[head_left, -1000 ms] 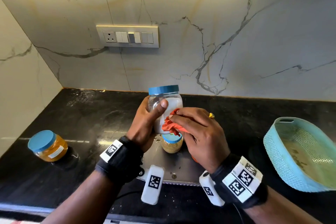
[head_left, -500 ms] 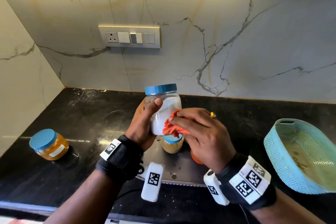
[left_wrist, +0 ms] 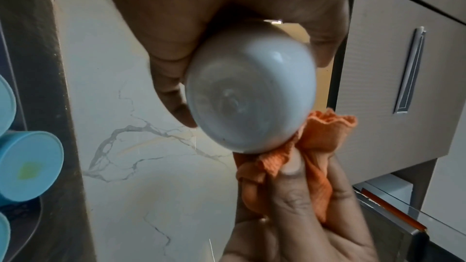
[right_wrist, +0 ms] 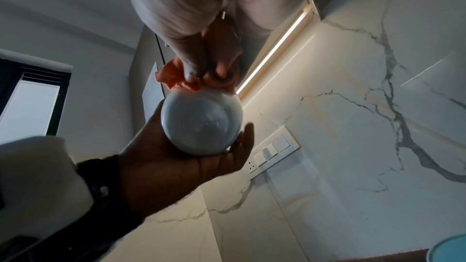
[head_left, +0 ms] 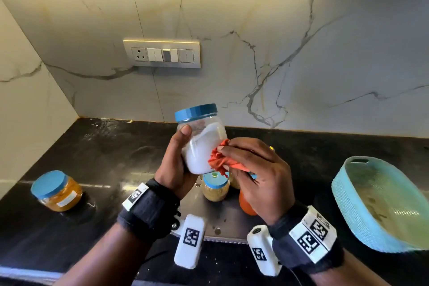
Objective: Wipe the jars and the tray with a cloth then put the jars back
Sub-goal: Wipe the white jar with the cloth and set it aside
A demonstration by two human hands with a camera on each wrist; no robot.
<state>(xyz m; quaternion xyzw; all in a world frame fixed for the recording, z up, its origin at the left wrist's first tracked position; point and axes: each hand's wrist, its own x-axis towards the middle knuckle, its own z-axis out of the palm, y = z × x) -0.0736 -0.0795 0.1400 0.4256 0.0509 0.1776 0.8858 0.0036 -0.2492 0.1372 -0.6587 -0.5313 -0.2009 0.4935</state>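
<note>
My left hand (head_left: 176, 165) grips a clear jar of white powder (head_left: 200, 144) with a blue lid, held tilted above the counter; its round base (left_wrist: 249, 91) (right_wrist: 201, 123) faces both wrist cameras. My right hand (head_left: 253, 169) pinches a bunched orange cloth (head_left: 217, 161) (left_wrist: 317, 146) (right_wrist: 174, 73) against the jar's lower right side. Below the hands lies a steel tray (head_left: 222, 216) with a small blue-lidded jar of brown spice (head_left: 214, 187) and an orange-red jar (head_left: 247, 204) half hidden by my right hand.
A jar of yellow contents (head_left: 56, 190) with a blue lid stands on the black counter (head_left: 104, 158) at the left. A turquoise woven basket (head_left: 362, 220) sits at the right. A switch panel (head_left: 162, 53) is on the marble wall behind.
The white-powder jar has risen a little and tilted more to the left in my left hand. My right hand with the cloth stays against its lower right side.
</note>
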